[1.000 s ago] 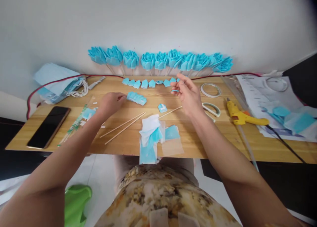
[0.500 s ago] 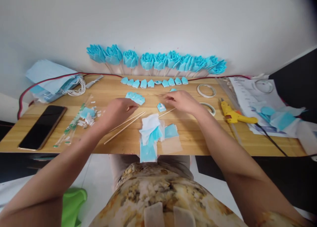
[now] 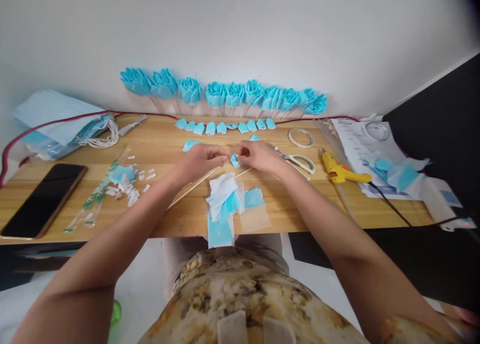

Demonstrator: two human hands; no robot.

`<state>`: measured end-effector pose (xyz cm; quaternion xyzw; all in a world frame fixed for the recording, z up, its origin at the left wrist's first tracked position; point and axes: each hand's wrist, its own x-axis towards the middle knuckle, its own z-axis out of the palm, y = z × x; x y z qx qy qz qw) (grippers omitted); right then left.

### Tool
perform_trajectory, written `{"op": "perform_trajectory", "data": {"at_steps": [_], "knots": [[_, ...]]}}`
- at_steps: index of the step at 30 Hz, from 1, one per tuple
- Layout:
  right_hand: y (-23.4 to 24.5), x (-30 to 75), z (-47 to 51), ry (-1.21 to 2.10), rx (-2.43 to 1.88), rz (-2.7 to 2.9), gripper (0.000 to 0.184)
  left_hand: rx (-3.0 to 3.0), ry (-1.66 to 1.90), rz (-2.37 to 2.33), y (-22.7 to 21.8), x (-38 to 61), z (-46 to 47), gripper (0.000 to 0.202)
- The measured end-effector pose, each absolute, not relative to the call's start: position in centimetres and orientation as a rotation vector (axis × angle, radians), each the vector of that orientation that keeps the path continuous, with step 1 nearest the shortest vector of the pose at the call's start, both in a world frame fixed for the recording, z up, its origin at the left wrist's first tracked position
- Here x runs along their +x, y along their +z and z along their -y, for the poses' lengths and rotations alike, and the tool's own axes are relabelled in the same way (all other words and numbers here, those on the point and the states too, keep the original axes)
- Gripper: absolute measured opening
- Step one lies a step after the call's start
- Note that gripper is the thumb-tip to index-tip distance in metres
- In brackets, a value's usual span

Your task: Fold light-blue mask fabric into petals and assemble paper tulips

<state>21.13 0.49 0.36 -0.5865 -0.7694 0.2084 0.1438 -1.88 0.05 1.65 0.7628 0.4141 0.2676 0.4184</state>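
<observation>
My right hand (image 3: 257,155) is closed at the middle of the table, its fingertips pinching the edge of a small folded blue fabric piece (image 3: 235,160). Just left of that piece is my left hand (image 3: 205,160), thumb and fingers pressed together; whatever they may hold is too small to make out. Behind the left hand another blue piece (image 3: 190,145) is partly covered. One more blue piece (image 3: 254,138) lies beyond the right hand. White-handled scissors (image 3: 302,163) rest beside the right wrist. A thin wooden stick (image 3: 192,189) lies below the left hand.
Blue fabric flowers (image 3: 215,94) on sticks lean along the wall, with a row of folded petals (image 3: 210,128) before them. A yellow glue gun (image 3: 343,170) and tape roll (image 3: 301,138) lie right. A phone (image 3: 45,199) lies left. Cut fabric (image 3: 221,231) overhangs the front edge.
My left hand has moved right, close to my right hand. My right hand has closed on the small blue piece, which has turned slightly. The view has shifted a little.
</observation>
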Motion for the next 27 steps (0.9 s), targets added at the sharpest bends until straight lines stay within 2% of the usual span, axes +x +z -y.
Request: {"op": "perform_trajectory", "data": {"at_steps": [2,5,7,10,13,17,23,27], "knots": [[0.1,21.3,-0.5,0.738,-1.484,1.911,0.011,1.868,0.793,-1.034,1.5,-0.9,-0.6,0.039],[0.5,21.0,-0.3,0.993,-1.236,1.537,0.028,1.709,0.877,-1.005,1.5,0.5,-1.1,0.052],[0.9,20.3,0.1,1.05,-1.172,1.433,0.04,1.595,0.859,-0.957,1.6,1.0,-1.1,0.046],[1.3,19.3,0.7,1.084,-1.139,1.379,0.048,1.46,0.888,-0.958,1.7,1.1,-0.9,0.035],[1.3,19.1,1.0,1.179,-1.136,1.378,0.046,1.383,0.925,-1.008,1.7,0.6,-0.9,0.032],[1.6,19.9,0.6,1.297,-1.15,1.518,0.033,1.39,0.903,-1.0,1.3,0.0,-1.0,0.032],[1.7,20.5,0.3,1.039,-1.27,1.79,0.026,1.467,0.85,-1.029,0.3,-0.4,-1.2,0.032],[0.7,20.0,0.8,0.904,-1.308,1.745,0.023,1.494,0.909,-1.033,0.3,-0.4,-1.2,0.036]]}}
